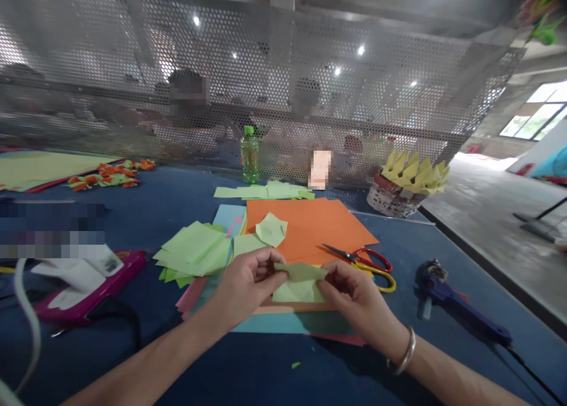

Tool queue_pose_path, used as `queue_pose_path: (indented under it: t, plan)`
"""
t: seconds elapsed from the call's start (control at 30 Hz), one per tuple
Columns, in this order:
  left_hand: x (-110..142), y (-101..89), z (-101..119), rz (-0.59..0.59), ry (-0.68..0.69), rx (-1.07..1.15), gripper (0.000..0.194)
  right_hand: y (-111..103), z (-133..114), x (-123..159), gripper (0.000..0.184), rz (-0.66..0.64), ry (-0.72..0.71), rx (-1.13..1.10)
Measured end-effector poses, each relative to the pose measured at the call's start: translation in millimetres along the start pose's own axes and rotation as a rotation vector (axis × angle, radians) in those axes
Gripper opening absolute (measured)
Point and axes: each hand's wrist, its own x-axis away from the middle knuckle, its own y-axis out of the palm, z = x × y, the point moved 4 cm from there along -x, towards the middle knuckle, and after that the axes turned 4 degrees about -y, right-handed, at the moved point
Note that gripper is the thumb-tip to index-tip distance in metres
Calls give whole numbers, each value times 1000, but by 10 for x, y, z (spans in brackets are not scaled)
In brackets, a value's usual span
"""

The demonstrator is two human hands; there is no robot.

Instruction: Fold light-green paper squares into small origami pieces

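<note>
A small light-green piece of paper (301, 271) is pinched at its two ends, its left end in my left hand (254, 279) and its right end in my right hand (354, 291). Beneath it lies another pale green paper (297, 291), on a pile topped by orange sheets (310, 226). A cut green paper shape (271, 229) rests just beyond my left fingers. Red-and-yellow-handled scissors (354, 256) lie on the pile past my right hand, blades pointing left. Green paper squares (195, 249) are heaped to the left.
A blue glue gun (465, 311) with a cord lies at right. At left is a magenta power strip (93, 288). Toward the mesh screen stand a green bottle (250, 156) and a basket with yellow paper points (394, 187). Orange-green paper pieces (113, 174) lie far left.
</note>
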Motion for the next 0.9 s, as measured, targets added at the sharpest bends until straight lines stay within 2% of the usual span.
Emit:
queue_pose_path:
  t: [0.3, 0.6, 0.9]
  plan:
    - [0, 1, -13, 8, 20, -23, 13, -4, 26, 2, 18, 6, 15, -7]
    - [13, 45, 36, -40, -39, 47, 21, -10, 20, -19, 33, -6, 45, -59]
    - [15, -7, 45, 5, -46, 11, 23, -36, 68, -27, 40, 4, 122, -21]
